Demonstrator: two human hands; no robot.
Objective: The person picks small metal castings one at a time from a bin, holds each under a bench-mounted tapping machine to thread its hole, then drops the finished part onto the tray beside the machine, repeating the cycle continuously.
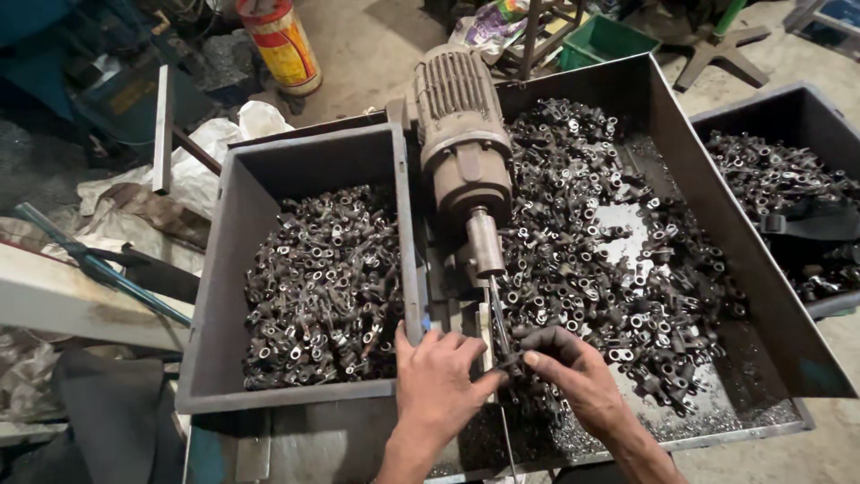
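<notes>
Small dark metal part sits at the tip of the thin steel bit, pinched between both hands. Right hand: oily fingers closed on the part. Left hand: fingers curled, thumb touching it. Bit runs from the grey ribbed electric motor. Grey metal bin of similar parts left, larger tray right.

The motor and its spindle block the middle, between the two bin walls. Open room lies above the heaped parts in the left bin and the right tray.
</notes>
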